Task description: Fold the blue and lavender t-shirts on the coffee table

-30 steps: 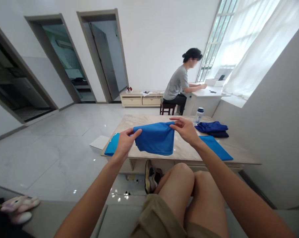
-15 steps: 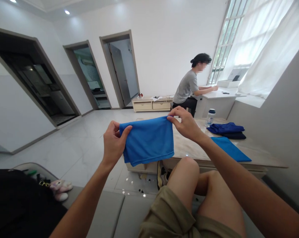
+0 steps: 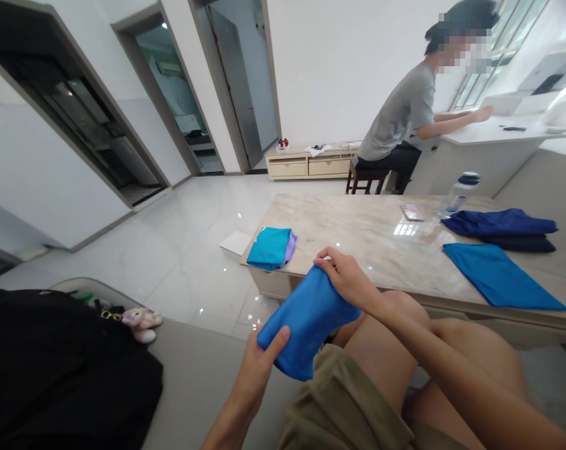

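A folded blue cloth (image 3: 306,325), perhaps a garment, is stretched between my two hands above my lap. My left hand (image 3: 267,359) pinches its lower left end, thumb on top and fingers hidden beneath. At the upper right corner my right hand (image 3: 342,275) grips it between thumb and fingers. Beyond it, on the table's left end, lies a folded teal cloth (image 3: 270,247) over a purple one (image 3: 290,247). Another blue cloth (image 3: 501,275) lies flat on the right side, in front of folded dark blue clothes (image 3: 503,222).
The marble-topped table (image 3: 343,219) carries a bottle (image 3: 458,195) and a phone (image 3: 412,212). A person (image 3: 400,112) sits on a stool (image 3: 365,178) at a white desk (image 3: 489,140). A black bag (image 3: 67,369) with a plush toy (image 3: 141,322) rests on the seat to my left.
My hands have lowered the blue cloth toward my lap and tilted it, the left end now lower. The view has dipped, bringing the teal and purple cloths and the phone into sight.
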`<state>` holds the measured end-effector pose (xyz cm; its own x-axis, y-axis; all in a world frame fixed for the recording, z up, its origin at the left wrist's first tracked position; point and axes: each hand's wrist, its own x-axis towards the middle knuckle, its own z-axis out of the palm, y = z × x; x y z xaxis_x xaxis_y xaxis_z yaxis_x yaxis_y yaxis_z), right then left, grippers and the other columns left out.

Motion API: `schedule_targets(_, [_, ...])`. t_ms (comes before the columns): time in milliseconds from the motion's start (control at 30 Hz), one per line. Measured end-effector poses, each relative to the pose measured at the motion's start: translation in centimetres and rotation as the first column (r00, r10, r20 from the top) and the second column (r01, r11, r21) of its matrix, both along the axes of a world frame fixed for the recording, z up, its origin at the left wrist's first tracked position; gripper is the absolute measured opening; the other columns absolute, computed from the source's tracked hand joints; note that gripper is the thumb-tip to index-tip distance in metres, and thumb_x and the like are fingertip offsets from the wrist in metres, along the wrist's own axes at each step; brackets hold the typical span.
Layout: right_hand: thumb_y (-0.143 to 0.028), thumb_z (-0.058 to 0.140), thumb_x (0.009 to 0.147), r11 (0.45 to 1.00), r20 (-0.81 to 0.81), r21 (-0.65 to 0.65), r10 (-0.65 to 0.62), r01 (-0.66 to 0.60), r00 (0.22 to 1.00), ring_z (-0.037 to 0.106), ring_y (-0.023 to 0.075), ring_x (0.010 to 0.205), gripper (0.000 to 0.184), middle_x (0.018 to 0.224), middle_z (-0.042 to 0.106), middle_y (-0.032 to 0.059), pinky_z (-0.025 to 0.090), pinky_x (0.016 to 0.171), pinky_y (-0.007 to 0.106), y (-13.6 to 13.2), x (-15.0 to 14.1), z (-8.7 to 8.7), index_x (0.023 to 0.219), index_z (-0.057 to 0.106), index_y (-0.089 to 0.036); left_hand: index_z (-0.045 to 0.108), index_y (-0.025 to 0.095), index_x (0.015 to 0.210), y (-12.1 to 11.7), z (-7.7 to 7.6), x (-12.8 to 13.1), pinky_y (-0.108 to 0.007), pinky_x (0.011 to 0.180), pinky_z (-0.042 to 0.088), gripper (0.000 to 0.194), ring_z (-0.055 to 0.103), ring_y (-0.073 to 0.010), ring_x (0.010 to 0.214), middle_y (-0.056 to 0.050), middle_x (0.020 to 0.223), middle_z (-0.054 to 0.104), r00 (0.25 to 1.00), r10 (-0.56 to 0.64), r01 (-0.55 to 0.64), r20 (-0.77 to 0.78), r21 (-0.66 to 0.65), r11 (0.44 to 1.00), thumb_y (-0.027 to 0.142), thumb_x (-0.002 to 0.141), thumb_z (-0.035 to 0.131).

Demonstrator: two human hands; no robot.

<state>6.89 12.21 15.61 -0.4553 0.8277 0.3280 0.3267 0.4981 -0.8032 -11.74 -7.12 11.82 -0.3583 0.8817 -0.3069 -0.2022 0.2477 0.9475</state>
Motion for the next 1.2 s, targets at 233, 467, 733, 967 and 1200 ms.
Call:
schedule_targets(233, [-0.057,0.041,0.11,0.919,0.022,-0.392,0.046,-0.034,0.999,0.074,0.0207,0.063,0.04,0.085,0.077,0.0043,0.055,0.059,0.031,1.8,-0.8,-8.0,0.104,0.062,-0.024,0.083,0.019,0.115,0.5,2.7,-2.7,-0.046,0.112,0.063,0.039,0.081,-0.0326,0.119,-0.014,0.12,0.086,0.934,0.292,-0.239,0.204,-0.25,0.938,0.046,0.088,0.091])
schedule_targets(467, [-0.045,0.035,0.113,0.933,0.415,-0.332,0.011,0.14,0.91,0.074,0.0218,0.065,0.041,0.074,0.074,0.0045,0.051,0.067,0.031,1.5,2.5,-16.7,0.081,0.054,-0.026,0.08,0.016,0.121,7.5,2.6,-7.1,-0.034,0.099,0.068,0.03,0.083,-0.0253,0.11,-0.013,0.118,0.086,0.907,0.362,-0.341,0.215,-0.13,0.931,0.032,0.096,0.085])
schedule_targets(733, [-0.04,0.037,0.119,0.976,0.623,-0.162,-0.012,0.144,0.782,0.078,0.0255,0.081,0.043,0.083,0.078,0.0077,0.041,0.071,0.032,1.3,1.8,-17.8,0.088,0.063,-0.024,0.074,0.016,0.117,23.9,1.3,-12.7,-0.028,0.079,0.069,0.029,0.077,-0.0164,0.083,-0.008,0.109,0.082,0.936,0.268,-0.329,0.227,0.301,0.895,0.031,0.094,0.084])
schedule_targets(967, [-0.034,0.036,0.119,0.991,0.654,-0.107,0.006,0.086,0.757,0.079,0.0253,0.082,0.04,0.085,0.079,0.0072,0.038,0.068,0.032,-0.3,1.6,-18.9,0.097,0.067,-0.023,0.052,0.019,0.143,24.4,-8.5,-16.2,-0.041,0.082,0.069,0.05,0.076,-0.0175,0.088,-0.014,0.132,0.068,0.75,0.316,-0.347,-0.581,0.06,0.936,0.029,0.099,0.072])
schedule_targets(1200, [-0.032,0.041,0.118,0.998,0.644,-0.038,-0.012,0.048,0.765,0.079,0.0233,0.069,0.033,0.08,0.079,0.0018,0.033,0.059,0.034,-1.5,0.8,-18.9,0.095,0.064,-0.026,0.065,0.019,0.154,28.9,-4.4,-15.2,-0.068,0.133,0.031,0.054,0.05,-0.0409,0.154,-0.021,0.167,0.056,-0.093,0.062,0.102,-0.994,0.052,0.993,0.046,0.113,0.044])
